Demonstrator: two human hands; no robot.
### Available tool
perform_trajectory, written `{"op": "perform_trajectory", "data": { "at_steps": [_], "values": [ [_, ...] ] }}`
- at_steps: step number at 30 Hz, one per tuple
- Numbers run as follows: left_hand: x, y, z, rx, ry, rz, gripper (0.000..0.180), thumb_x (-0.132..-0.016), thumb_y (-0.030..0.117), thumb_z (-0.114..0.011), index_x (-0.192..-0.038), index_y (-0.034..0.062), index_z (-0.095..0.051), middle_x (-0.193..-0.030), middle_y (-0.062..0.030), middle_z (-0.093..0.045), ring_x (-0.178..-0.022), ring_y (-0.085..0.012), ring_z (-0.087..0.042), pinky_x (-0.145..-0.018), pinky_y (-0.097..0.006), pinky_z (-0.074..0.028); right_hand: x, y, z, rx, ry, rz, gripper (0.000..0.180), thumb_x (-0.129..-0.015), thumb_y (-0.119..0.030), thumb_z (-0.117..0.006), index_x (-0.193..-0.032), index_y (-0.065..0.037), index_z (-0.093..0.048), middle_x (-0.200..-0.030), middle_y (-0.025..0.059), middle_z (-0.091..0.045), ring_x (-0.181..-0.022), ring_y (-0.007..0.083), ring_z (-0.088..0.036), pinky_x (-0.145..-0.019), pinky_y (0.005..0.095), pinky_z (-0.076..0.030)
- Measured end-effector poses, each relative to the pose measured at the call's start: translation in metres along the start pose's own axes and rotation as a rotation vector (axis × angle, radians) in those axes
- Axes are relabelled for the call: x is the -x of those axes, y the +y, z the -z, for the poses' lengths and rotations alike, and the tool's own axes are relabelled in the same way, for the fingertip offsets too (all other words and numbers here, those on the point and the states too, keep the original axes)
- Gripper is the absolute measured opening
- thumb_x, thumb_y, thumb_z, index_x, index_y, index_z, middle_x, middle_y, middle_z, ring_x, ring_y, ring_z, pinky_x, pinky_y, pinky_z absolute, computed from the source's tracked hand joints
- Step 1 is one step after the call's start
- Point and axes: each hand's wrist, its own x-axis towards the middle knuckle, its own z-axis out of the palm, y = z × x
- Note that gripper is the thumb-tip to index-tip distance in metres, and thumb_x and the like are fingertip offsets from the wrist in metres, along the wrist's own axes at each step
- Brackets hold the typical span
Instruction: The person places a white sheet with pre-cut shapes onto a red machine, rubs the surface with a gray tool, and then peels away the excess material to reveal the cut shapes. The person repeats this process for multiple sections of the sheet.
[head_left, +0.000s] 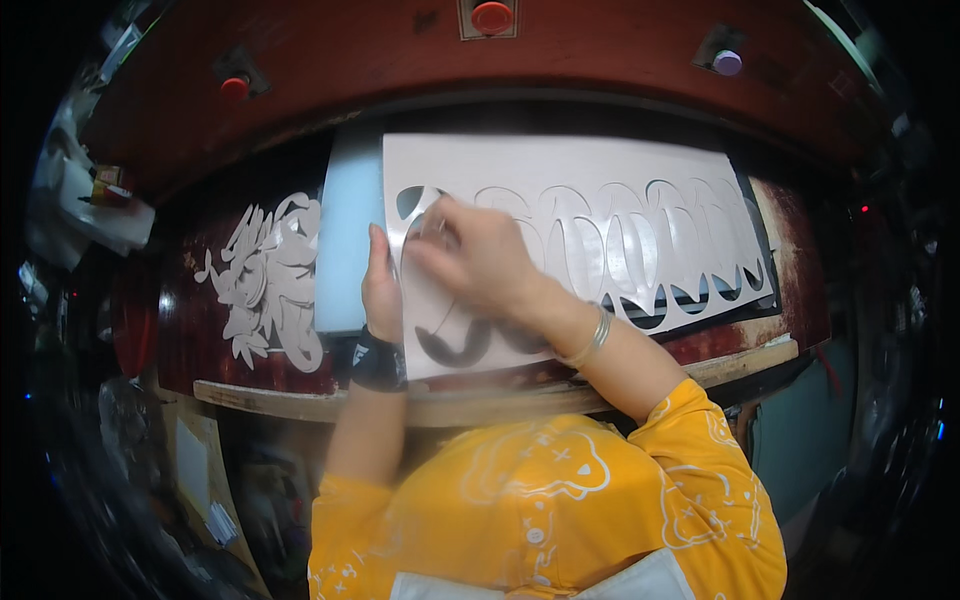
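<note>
A pale sheet [460, 155] with rows of curved, petal-like cut outlines lies on the worktable. Several openings in it show dark below. Beside its left edge is my left hand [381, 290], upright, its visible digit stretched out and its other fingers partly hidden. Over the sheet's left part, my right hand [485, 260] is bent inward and blurred, with its fingers drawn together near a dark opening. What they pinch, if anything, is too smeared to make out. Loose cut pieces [275, 280] of the same pale material lie heaped on the left.
A light blue board [345, 240] lies between the heap and the sheet. A wooden strip [280, 402] runs along the table's front edge. Behind stands a dark red machine beam [360, 60] with a red button [491, 18] at its middle and others to both sides.
</note>
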Motion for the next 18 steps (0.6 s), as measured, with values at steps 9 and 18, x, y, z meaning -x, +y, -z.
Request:
{"op": "perform_trajectory", "data": {
  "at_steps": [9, 18],
  "values": [
    [-0.017, -0.039, 0.001, 0.537, 0.004, 0.048, 0.019, -0.091, 0.023, -0.055, -0.100, 0.0070, -0.053, -0.114, -0.0177, -0.055, -0.113, -0.0336, -0.051, -0.099, -0.049, -0.043, 0.040, -0.050, 0.046, -0.465, -0.199, 0.751, 0.016, -0.076, -0.018, -0.068, -0.077, -0.006, -0.059, -0.070, 0.0081, -0.057, -0.066, 0.0260, -0.060, -0.058, 0.0336, -0.048],
    [-0.014, -0.037, -0.021, 0.818, 0.166, 0.111, 0.055, -0.093, 0.034, -0.050, -0.127, -0.0067, -0.036, -0.122, -0.0244, -0.049, -0.108, -0.0319, -0.055, -0.089, -0.039, -0.052, -0.042, 0.086, 0.100, -0.397, -0.063, -0.383, 0.021, -0.083, -0.016, -0.069, -0.097, -0.003, -0.061, -0.074, -0.0005, -0.058, -0.060, 0.0051, -0.050, -0.053, 0.0190, -0.040]
  ]
}}
